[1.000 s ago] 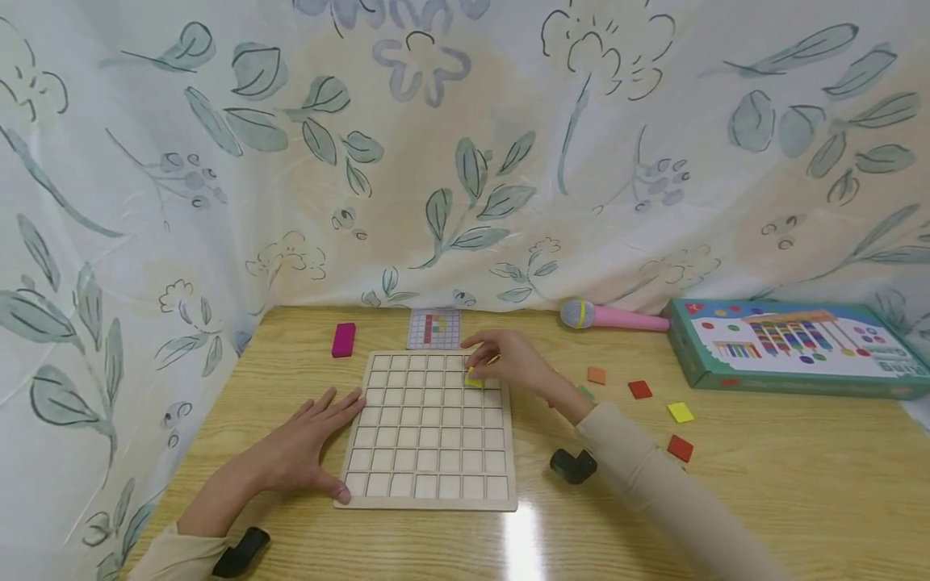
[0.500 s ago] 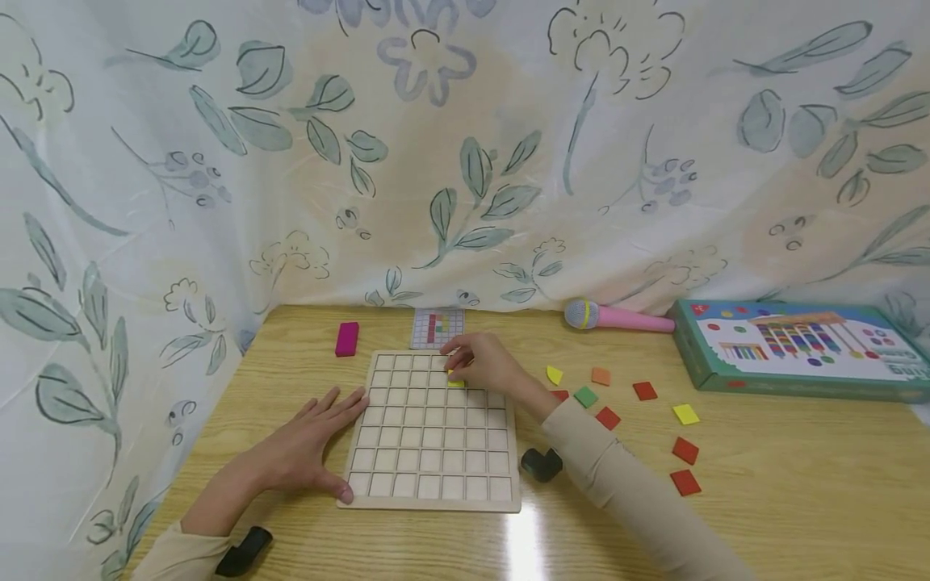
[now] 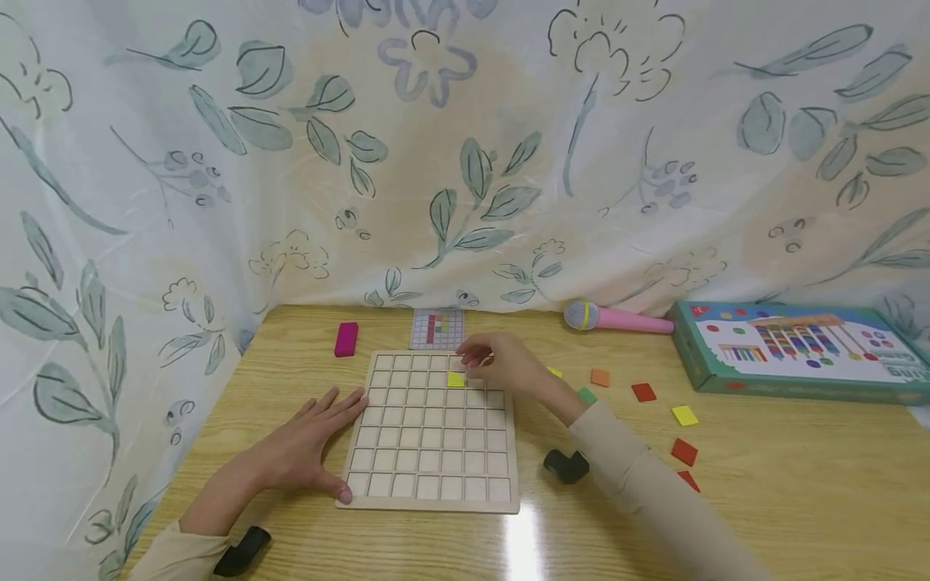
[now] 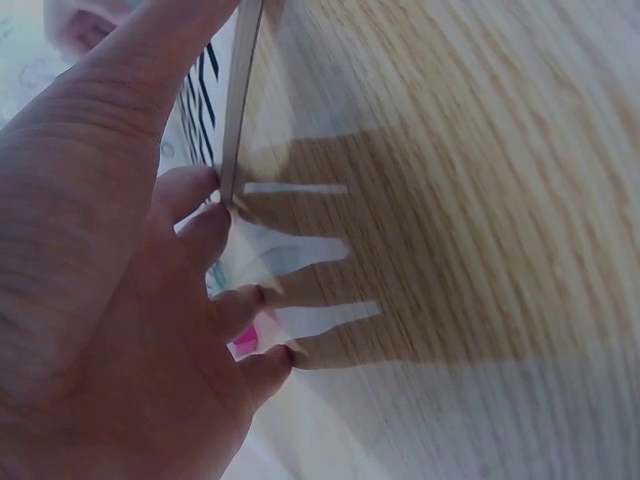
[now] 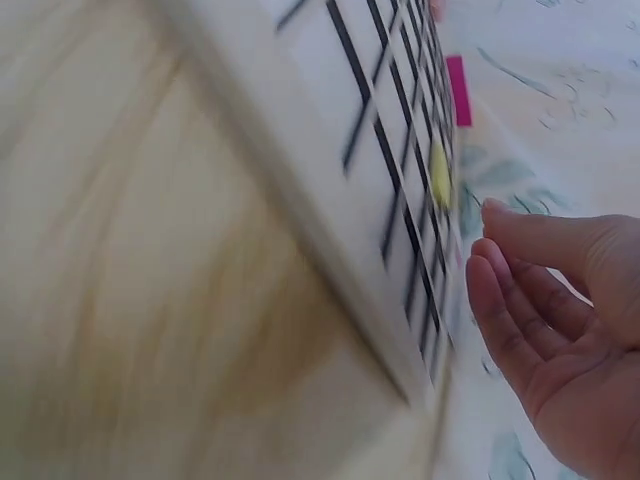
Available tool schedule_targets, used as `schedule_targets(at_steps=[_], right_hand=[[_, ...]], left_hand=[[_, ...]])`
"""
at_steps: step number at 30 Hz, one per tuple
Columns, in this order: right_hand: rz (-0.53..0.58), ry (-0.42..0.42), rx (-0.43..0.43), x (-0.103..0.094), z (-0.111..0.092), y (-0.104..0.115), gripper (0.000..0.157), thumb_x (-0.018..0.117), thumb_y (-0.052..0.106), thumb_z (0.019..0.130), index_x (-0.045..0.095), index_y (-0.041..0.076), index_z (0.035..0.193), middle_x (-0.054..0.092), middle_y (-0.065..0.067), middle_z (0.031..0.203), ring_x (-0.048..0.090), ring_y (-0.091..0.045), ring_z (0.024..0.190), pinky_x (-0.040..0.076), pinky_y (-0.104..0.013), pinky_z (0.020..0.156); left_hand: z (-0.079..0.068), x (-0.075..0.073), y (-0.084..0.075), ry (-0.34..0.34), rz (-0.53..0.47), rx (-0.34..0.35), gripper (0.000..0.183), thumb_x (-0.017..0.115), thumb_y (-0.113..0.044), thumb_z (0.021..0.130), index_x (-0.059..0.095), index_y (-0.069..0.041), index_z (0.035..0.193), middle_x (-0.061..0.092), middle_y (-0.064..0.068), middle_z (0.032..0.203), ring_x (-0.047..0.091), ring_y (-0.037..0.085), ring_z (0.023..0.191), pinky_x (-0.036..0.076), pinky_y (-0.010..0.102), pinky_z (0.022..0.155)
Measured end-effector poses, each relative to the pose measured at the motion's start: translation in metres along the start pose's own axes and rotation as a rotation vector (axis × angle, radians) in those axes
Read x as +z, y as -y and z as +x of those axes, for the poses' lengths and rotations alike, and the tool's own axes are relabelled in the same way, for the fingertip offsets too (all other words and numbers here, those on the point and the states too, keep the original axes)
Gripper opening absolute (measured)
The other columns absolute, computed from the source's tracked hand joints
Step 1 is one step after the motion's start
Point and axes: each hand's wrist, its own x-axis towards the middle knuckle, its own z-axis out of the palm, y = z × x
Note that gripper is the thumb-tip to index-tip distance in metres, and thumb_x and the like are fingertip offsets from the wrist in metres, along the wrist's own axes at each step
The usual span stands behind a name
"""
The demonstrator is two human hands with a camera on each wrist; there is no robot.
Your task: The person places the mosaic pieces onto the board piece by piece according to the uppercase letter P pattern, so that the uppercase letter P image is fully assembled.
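Note:
A flat wooden grid board (image 3: 429, 507) lies on the table. One yellow square tile (image 3: 455, 379) sits in a cell of its second row from the far edge. My right hand (image 3: 508, 367) hovers just right of that tile with its fingers loosely bent. Nothing shows between thumb and fingers of the right hand (image 5: 560, 320) in the right wrist view. Spread along the board's left edge, my left hand (image 3: 301, 448) touches it with extended fingers and thumb. Beyond the board stands a small pattern card (image 3: 437, 329) with coloured squares on a grid.
Right of the board lie loose tiles, among them an orange tile (image 3: 600, 377), a red tile (image 3: 643, 392) and a yellow tile (image 3: 684, 415). A pink microphone (image 3: 628, 319) and a boxed toy set (image 3: 806, 347) are at the back right. A magenta block (image 3: 346, 339) lies back left.
My right hand carried the yellow tile leftward to a cell, let go of it and drew back to the right. My left hand stayed at the board's edge.

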Motion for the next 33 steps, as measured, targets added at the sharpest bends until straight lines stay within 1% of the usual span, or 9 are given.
schedule_targets(at_steps=[4,10,12,15,19,23,28,33], right_hand=[[-0.03,-0.007,-0.019,-0.029,-0.024,-0.012,0.032,0.069,-0.004,0.086,0.065,-0.005,0.118,0.069,-0.015,0.104,0.065,-0.022,0.093,0.057,-0.033,0.084],[-0.108,-0.091,-0.046,-0.073,-0.063,-0.039,0.032,0.071,-0.007,0.084,0.065,-0.01,0.115,0.069,-0.02,0.102,0.066,-0.029,0.093,0.058,-0.041,0.081],[-0.141,-0.122,-0.036,-0.084,-0.074,-0.049,0.033,0.072,-0.007,0.083,0.065,-0.01,0.115,0.069,-0.02,0.101,0.067,-0.03,0.092,0.059,-0.042,0.079],[-0.17,-0.141,-0.009,-0.097,-0.089,-0.064,0.033,0.071,-0.007,0.083,0.065,-0.01,0.115,0.07,-0.019,0.104,0.067,-0.031,0.094,0.058,-0.044,0.081],[-0.174,-0.143,0.034,-0.106,-0.105,-0.077,0.033,0.073,-0.003,0.083,0.065,-0.009,0.115,0.069,-0.019,0.107,0.066,-0.034,0.098,0.058,-0.047,0.083],[-0.206,-0.132,0.063,-0.107,-0.114,-0.084,0.034,0.076,0.001,0.082,0.066,-0.007,0.114,0.07,-0.018,0.107,0.066,-0.033,0.099,0.058,-0.045,0.082],[-0.286,-0.125,0.1,-0.106,-0.117,-0.086,0.032,0.076,-0.001,0.081,0.068,-0.005,0.112,0.071,-0.015,0.105,0.066,-0.031,0.098,0.058,-0.045,0.082],[-0.275,-0.117,0.1,-0.106,-0.117,-0.085,0.031,0.075,-0.003,0.081,0.068,-0.006,0.111,0.071,-0.015,0.102,0.067,-0.031,0.097,0.058,-0.043,0.081]], left_hand=[[-0.001,0.0,0.001,0.002,0.001,-0.003,0.127,0.075,-0.072,0.056,0.031,-0.004,0.153,0.025,0.016,0.16,0.012,0.05,0.144,0.011,0.065,0.114],[-0.001,-0.001,0.001,0.002,-0.004,-0.014,0.126,0.075,-0.072,0.055,0.031,-0.005,0.153,0.024,0.014,0.16,0.011,0.049,0.144,0.01,0.065,0.115],[-0.001,-0.002,0.0,0.004,-0.011,-0.016,0.126,0.075,-0.072,0.056,0.032,-0.005,0.153,0.024,0.015,0.16,0.011,0.05,0.144,0.01,0.065,0.115],[-0.001,-0.003,-0.001,0.012,-0.023,-0.019,0.125,0.076,-0.071,0.056,0.032,-0.005,0.153,0.024,0.015,0.16,0.01,0.05,0.144,0.01,0.065,0.115],[-0.001,-0.003,-0.003,0.013,-0.018,-0.016,0.125,0.075,-0.071,0.056,0.032,-0.004,0.152,0.024,0.015,0.16,0.011,0.05,0.144,0.01,0.065,0.114],[0.001,-0.003,-0.003,0.005,0.004,-0.009,0.126,0.075,-0.072,0.056,0.032,-0.003,0.152,0.025,0.016,0.159,0.012,0.051,0.144,0.011,0.065,0.114],[0.001,-0.004,-0.004,0.006,0.021,-0.012,0.126,0.074,-0.073,0.056,0.032,-0.003,0.152,0.025,0.016,0.16,0.013,0.051,0.144,0.012,0.065,0.114],[-0.002,-0.005,-0.006,0.017,0.013,-0.034,0.125,0.074,-0.072,0.057,0.032,-0.005,0.153,0.025,0.013,0.16,0.013,0.05,0.144,0.012,0.065,0.114]])
